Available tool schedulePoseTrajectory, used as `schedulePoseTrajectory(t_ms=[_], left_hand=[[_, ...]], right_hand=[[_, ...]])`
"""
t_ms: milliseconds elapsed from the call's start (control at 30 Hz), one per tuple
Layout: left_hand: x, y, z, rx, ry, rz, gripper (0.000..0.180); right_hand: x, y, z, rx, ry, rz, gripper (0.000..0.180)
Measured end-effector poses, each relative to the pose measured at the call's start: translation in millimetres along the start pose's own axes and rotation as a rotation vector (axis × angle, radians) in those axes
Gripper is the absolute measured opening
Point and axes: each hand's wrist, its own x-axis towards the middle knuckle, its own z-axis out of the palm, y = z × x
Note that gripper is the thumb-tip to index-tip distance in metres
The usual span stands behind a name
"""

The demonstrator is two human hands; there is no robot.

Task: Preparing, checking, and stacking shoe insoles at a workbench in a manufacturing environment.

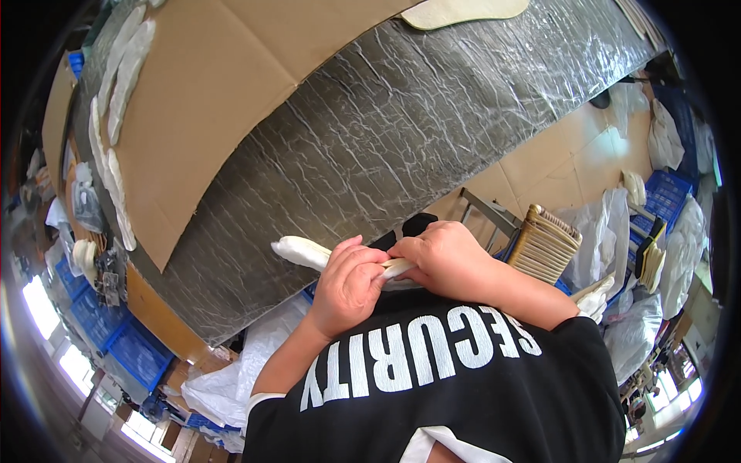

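A long, soft white padded strip (301,252) is held close to my body at the near edge of the table. Its rounded left end sticks out past my left hand (349,284), whose fingers are closed round the strip's middle. My right hand (444,253) pinches the strip near its other end, and the two hands almost touch. Under the fingers a short stretch of the strip (397,268) shows a cream edge. What the right fingertips grip exactly is partly hidden behind the hand.
Wrinkled clear plastic covers the grey table (370,131). A large brown cardboard sheet (208,85) lies at its left, with several white padded strips (127,77) along the far left. A flat cream piece (463,11) lies at the back. Right of me stand a woven stool (545,245) and a blue crate (665,197).
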Motion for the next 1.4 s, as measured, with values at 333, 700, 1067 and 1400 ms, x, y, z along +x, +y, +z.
schedulePoseTrajectory(t_ms=[333,700,1067,1400], left_hand=[[2,7,-17,0.063,-0.006,-0.089,0.016],[3,11,-9,0.247,-0.025,0.023,0.014],[-2,4,-28,0.177,-0.003,-0.086,0.036],[1,10,-29,0.225,-0.022,-0.07,0.029]], right_hand=[[-5,4,4,0.01,0.115,-0.097,0.027],[-1,-10,-13,-0.061,-0.005,-0.089,0.03],[-7,0,0,-0.092,0.055,-0.07,0.025],[-7,2,3,-0.068,0.111,-0.1,0.023]])
